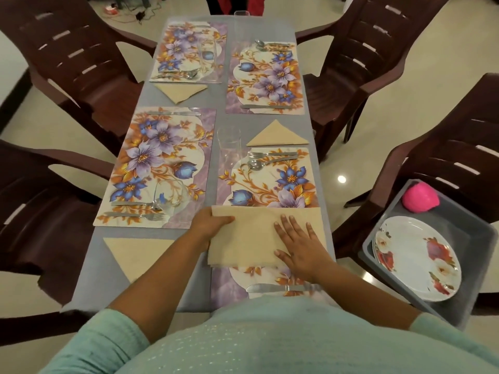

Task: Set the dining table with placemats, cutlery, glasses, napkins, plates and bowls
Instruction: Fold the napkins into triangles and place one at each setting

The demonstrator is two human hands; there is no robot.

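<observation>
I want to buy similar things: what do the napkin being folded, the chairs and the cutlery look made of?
Napkin: soft beige cloth or thick paper, matte, finely textured.
Chairs: moulded brown plastic, slight sheen, slotted backs.
Cutlery: bright reflective metal, probably stainless steel.

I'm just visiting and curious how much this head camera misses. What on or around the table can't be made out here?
- Near right placemat: its middle is covered by the napkin and both hands.
- Left hand: its fingers go under the napkin, unseen.
- Stack of plates in the grey tub: the count cannot be told, the top plate covers the rest.
- Far glass: cut off by the top edge.
- Pink thing: too blurred to identify.
</observation>
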